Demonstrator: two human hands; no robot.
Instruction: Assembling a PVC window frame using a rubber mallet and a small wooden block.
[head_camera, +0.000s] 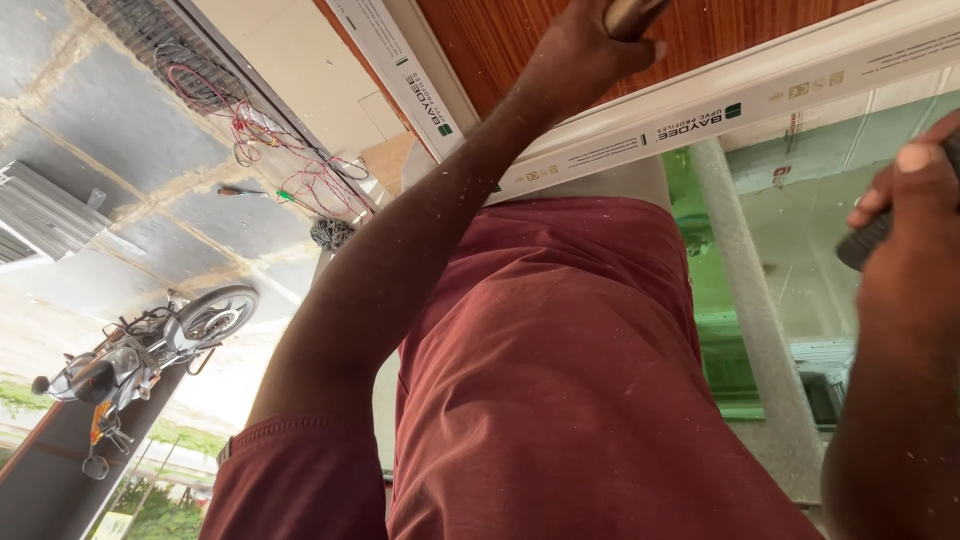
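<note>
Head view: white frame profile (700, 110) diagonal.

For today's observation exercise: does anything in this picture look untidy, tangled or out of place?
Yes. A bundle of red wires hangs loose and tangled at upper left. Pale specks dust the red shirt and the left hand's forearm.

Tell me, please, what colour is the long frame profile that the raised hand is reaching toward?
The frame profile is white, with small dark and green printing along it; the head view shows it.
</note>
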